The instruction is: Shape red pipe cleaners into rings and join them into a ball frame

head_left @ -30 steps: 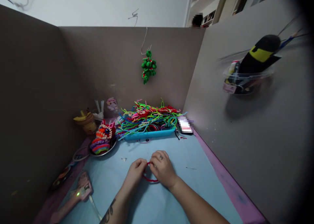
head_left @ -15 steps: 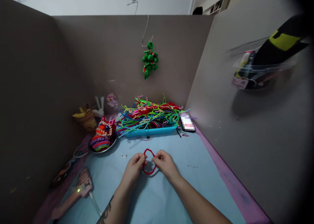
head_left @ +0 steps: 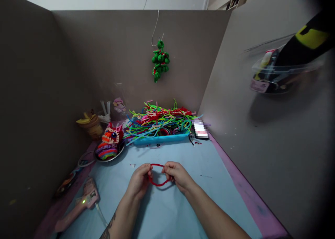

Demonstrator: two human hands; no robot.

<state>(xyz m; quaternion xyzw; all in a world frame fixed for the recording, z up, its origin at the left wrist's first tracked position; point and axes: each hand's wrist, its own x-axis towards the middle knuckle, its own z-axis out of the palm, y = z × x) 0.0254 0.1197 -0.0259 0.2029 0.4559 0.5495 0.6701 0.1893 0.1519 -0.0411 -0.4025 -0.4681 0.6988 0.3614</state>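
A loop of red pipe cleaner (head_left: pixel 159 185) is stretched between my two hands, just over the light blue work surface (head_left: pixel 167 214). My left hand (head_left: pixel 141 178) pinches its left side, fingers closed. On the opposite side my right hand (head_left: pixel 178 174) grips the loop between thumb and fingers. The loop is wider than it is tall, and its ends are hidden in the fingers. Beyond the hands stands a blue tray (head_left: pixel 162 139) heaped with pipe cleaners (head_left: pixel 159 122) of many colours.
At left lie a pink glue gun (head_left: pixel 90 193) with a green light and a metal bowl (head_left: pixel 113 157) holding a striped pipe-cleaner figure (head_left: pixel 108 144). A phone (head_left: pixel 201 131) is right of the tray. A green ornament (head_left: pixel 160 61) hangs on the back panel; a clear holder (head_left: pixel 285 71) hangs at right.
My hands have moved apart, the left one going left. The red loop has been pulled from a tall round shape into a wider, flatter one. The view has shifted slightly.
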